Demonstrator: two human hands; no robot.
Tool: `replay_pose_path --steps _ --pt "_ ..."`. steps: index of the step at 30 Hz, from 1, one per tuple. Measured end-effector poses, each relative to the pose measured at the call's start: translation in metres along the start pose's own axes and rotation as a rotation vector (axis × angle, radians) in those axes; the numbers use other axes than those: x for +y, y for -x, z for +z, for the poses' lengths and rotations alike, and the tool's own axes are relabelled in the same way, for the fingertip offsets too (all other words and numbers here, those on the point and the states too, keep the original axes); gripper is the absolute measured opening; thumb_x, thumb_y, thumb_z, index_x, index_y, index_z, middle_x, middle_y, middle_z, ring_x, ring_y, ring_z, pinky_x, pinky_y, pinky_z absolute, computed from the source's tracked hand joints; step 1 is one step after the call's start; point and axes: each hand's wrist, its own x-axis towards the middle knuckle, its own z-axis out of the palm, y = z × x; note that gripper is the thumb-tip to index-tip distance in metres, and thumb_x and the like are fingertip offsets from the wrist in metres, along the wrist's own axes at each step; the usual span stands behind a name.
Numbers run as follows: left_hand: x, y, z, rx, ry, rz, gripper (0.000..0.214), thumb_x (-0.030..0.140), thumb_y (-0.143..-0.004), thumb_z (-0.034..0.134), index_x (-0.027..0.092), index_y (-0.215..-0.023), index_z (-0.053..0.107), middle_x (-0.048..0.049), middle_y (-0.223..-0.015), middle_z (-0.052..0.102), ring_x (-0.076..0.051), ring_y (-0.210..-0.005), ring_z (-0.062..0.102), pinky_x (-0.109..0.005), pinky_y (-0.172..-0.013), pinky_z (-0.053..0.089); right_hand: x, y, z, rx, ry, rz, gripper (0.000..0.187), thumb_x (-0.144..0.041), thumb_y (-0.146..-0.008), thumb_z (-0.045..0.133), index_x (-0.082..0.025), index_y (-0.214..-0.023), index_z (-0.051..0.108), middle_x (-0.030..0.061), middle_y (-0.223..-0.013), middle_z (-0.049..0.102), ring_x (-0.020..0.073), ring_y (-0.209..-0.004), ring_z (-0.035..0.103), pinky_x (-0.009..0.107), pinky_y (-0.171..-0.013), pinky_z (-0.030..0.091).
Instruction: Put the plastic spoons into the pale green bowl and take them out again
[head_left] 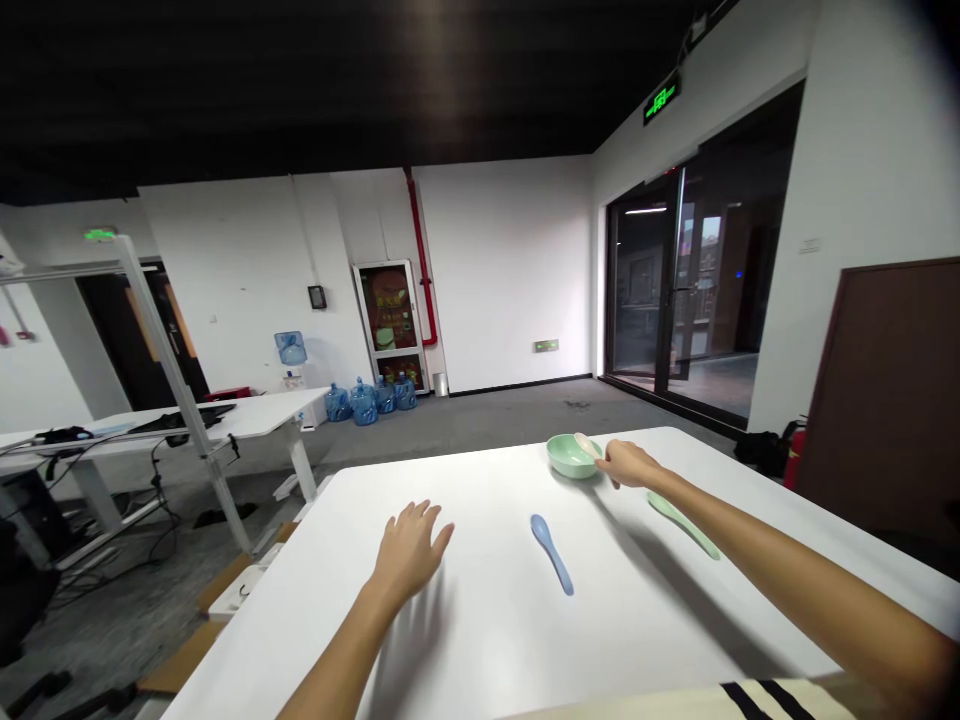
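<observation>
My right hand [630, 464] is closed around the handle of a pale pinkish spoon [586, 444], whose bowl end is over the green bowl [564, 462] near the table's far edge. Whether the spoon touches the bowl I cannot tell. A blue spoon [551, 553] lies on the white table between my two hands. To the right, a green spoon [684, 524] rests beside my right forearm, partly close under it. My left hand [411, 548] is at the left part of the table with fingers spread and nothing in it.
The white table [480, 630] spans the foreground. Another white table [262, 412] with cables stands at the left, by a metal post [174, 385]. Several blue water bottles [364, 402] stand on the floor by the far wall. A brown panel [889, 400] is at the right.
</observation>
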Motion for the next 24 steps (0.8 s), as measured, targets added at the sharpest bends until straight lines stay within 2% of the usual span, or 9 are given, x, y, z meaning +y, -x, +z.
replay_pose_path --steps 3,7,10,15,24 --pt "0.001 0.001 -0.002 0.008 -0.012 0.004 0.057 0.049 -0.106 0.035 0.018 -0.148 0.059 -0.0143 -0.161 0.054 -0.035 -0.153 0.044 -0.052 -0.122 0.039 0.004 0.024 -0.001 -0.019 -0.028 -0.032 0.052 -0.040 -0.094 0.057 -0.017 -0.050 0.069 0.0132 -0.073 0.075 0.0209 -0.071 0.067 0.029 -0.068 0.042" --pt "0.000 0.003 -0.002 0.014 -0.017 0.004 0.057 0.048 -0.106 0.035 0.018 -0.147 0.060 -0.0152 -0.161 0.054 -0.035 -0.152 0.045 -0.052 -0.120 0.040 0.012 0.043 0.011 -0.094 -0.059 -0.041 0.048 -0.037 -0.091 0.059 -0.017 -0.048 0.069 0.0131 -0.070 0.075 0.0206 -0.069 0.067 0.029 -0.066 0.042" --pt "-0.001 0.003 0.000 0.028 -0.015 0.005 0.057 0.048 -0.106 0.035 0.018 -0.147 0.060 -0.0157 -0.160 0.055 -0.034 -0.151 0.046 -0.052 -0.120 0.040 0.020 0.048 0.026 -0.132 -0.050 -0.026 0.043 -0.032 -0.088 0.059 -0.017 -0.049 0.066 0.0123 -0.070 0.074 0.0200 -0.070 0.067 0.028 -0.065 0.042" --pt "-0.002 0.003 0.002 0.041 -0.015 0.002 0.055 0.048 -0.106 0.035 0.020 -0.146 0.060 -0.0143 -0.160 0.055 -0.033 -0.151 0.046 -0.051 -0.119 0.040 0.029 0.051 0.049 -0.121 0.011 0.026 0.027 -0.027 -0.085 0.063 -0.017 -0.059 0.064 0.0101 -0.076 0.075 0.0197 -0.070 0.067 0.029 -0.063 0.040" --pt "-0.002 0.002 0.001 0.029 -0.022 0.003 0.057 0.048 -0.106 0.034 0.018 -0.147 0.060 -0.0155 -0.160 0.055 -0.033 -0.150 0.047 -0.051 -0.119 0.040 0.026 0.062 0.060 -0.241 -0.015 0.012 0.026 -0.024 -0.086 0.061 -0.017 -0.061 0.062 0.0098 -0.066 0.070 0.0216 -0.067 0.068 0.031 -0.067 0.044"
